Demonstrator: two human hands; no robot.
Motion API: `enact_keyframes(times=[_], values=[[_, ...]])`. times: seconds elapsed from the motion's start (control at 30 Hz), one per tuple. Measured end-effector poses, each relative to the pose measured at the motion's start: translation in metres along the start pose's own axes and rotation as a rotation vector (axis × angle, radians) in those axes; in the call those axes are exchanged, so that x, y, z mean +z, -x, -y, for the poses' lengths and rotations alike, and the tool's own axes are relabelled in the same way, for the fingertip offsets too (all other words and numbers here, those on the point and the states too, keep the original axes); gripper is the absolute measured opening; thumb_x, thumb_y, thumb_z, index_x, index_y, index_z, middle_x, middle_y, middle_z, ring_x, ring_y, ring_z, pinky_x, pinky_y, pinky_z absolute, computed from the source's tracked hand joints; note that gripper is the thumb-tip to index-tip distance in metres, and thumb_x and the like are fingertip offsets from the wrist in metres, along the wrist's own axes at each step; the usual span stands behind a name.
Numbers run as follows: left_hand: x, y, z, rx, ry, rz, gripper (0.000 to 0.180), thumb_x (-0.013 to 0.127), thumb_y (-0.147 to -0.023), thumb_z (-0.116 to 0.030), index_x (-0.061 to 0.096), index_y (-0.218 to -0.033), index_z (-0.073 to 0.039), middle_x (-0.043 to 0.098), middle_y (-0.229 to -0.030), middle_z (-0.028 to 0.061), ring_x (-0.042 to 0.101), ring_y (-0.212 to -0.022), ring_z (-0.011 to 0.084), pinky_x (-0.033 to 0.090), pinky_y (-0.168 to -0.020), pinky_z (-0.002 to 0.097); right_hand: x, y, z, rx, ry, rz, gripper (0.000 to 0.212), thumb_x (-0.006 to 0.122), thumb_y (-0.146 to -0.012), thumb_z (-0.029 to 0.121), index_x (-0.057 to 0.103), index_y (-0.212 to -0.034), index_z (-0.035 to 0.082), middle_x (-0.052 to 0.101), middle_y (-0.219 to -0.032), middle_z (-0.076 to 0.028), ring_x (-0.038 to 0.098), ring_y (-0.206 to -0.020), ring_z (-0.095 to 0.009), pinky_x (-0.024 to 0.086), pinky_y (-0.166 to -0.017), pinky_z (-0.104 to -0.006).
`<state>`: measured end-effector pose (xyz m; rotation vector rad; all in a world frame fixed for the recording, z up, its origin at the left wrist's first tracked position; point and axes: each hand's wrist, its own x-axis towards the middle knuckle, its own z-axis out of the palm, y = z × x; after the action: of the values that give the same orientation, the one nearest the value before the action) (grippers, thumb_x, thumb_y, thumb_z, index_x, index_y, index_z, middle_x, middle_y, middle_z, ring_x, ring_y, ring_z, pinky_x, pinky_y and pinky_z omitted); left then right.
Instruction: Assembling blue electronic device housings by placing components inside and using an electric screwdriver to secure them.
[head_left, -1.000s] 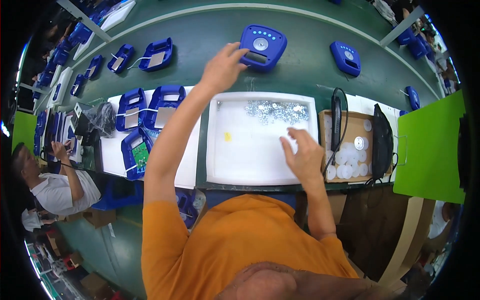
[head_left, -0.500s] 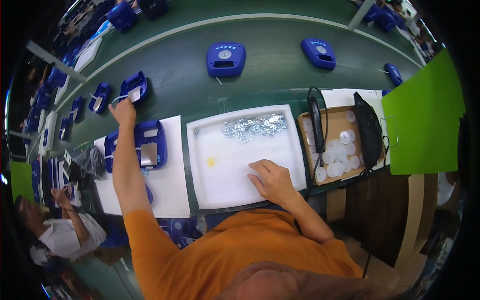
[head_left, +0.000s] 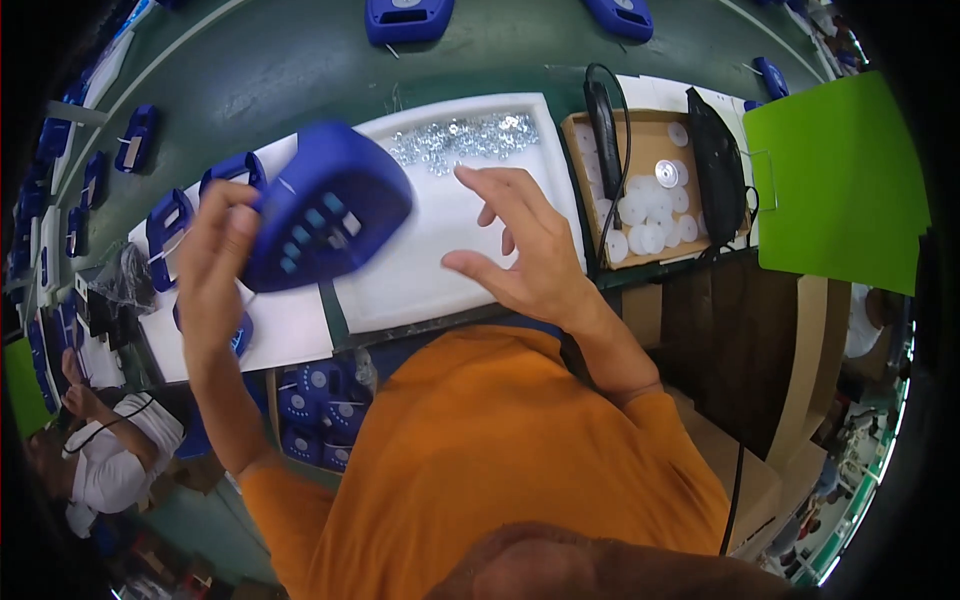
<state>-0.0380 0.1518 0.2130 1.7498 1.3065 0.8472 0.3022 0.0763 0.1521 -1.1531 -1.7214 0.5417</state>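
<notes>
My left hand point(head_left: 215, 245) is closed on the left edge of a blue plastic housing point(head_left: 345, 205), raised and tilted over the left part of a white foam tray point(head_left: 390, 305). A row of small light-blue windows and a slot show on its face. My right hand point(head_left: 530, 245) hovers above the tray, fingers apart, with nothing in it. Small shiny metal pieces point(head_left: 470, 140), too small to name, lie heaped along the tray's far side. Beyond my left hand, an opened blue housing point(head_left: 168, 230) is partly hidden by that hand and the raised one.
To the right, a cardboard box point(head_left: 640, 140) holds white plastic discs point(head_left: 655, 215), with a black corded hand tool point(head_left: 600, 130) and a black pouch point(head_left: 712, 170) across it. A green panel point(head_left: 830, 180) stands beyond. More blue housings point(head_left: 408, 18) lie on the green surface. A co-worker point(head_left: 120, 450) sits at left.
My left hand has come back from the far left and now holds a blue housing up near the tray. My right hand has opened wider. The view has shifted.
</notes>
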Motion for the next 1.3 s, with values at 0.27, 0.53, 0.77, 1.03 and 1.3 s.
enact_keyframes(times=[0.27,0.53,0.77,1.03,1.3], values=[[0.052,0.030,0.010,-0.094,0.227,0.321,0.028,0.063,-0.119,-0.029,0.069,-0.123,-0.001,0.068,-0.097,0.0005,0.059,-0.090,0.0069,0.045,-0.083,0.0220,-0.002,0.025,0.001,0.043,-0.009,0.189,0.047,0.090,-0.097,0.022,0.074,-0.133,-0.003,0.077,-0.107,-0.018,0.079,-0.088,-0.030,0.064,-0.075,-0.0376],[0.076,0.012,0.066,0.083,-0.191,0.056,0.031,0.062,-0.119,-0.022,0.075,-0.135,0.001,0.082,-0.127,0.0149,0.076,-0.120,0.0238,0.055,-0.108,0.0360,-0.014,0.009,-0.074,0.395,-0.116,0.004,0.048,0.086,-0.101,0.031,0.078,-0.123,-0.010,0.084,-0.097,-0.016,0.079,-0.080,-0.018,0.063,-0.073,-0.0337],[0.094,0.024,0.085,0.168,-0.438,-0.044,0.018,0.074,-0.110,-0.013,0.079,-0.124,-0.002,0.085,-0.116,0.0187,0.084,-0.107,0.0347,0.064,-0.091,0.0416,-0.016,0.016,-0.098,0.610,0.096,0.321,0.051,0.078,-0.108,0.040,0.082,-0.120,-0.010,0.081,-0.085,-0.015,0.077,-0.072,-0.020,0.061,-0.069,-0.0341],[0.088,-0.011,0.099,0.333,-0.492,-0.181,0.011,0.078,-0.106,-0.010,0.081,-0.114,-0.003,0.085,-0.107,0.0147,0.082,-0.090,0.0300,0.063,-0.081,0.0368,-0.058,0.010,-0.078,0.437,0.297,0.074,0.035,0.073,-0.111,0.035,0.088,-0.108,0.004,0.081,-0.078,-0.016,0.081,-0.074,-0.031,0.063,-0.072,-0.0411],[0.131,-0.078,0.102,0.382,-0.501,-0.020,0.012,0.079,-0.102,-0.013,0.083,-0.112,-0.009,0.083,-0.111,0.0079,0.080,-0.097,0.0317,0.062,-0.085,0.0404,-0.135,0.031,-0.112,0.539,0.182,-0.234,0.029,0.072,-0.116,0.024,0.084,-0.120,-0.002,0.081,-0.090,-0.006,0.074,-0.078,-0.009,0.056,-0.069,-0.0245]])
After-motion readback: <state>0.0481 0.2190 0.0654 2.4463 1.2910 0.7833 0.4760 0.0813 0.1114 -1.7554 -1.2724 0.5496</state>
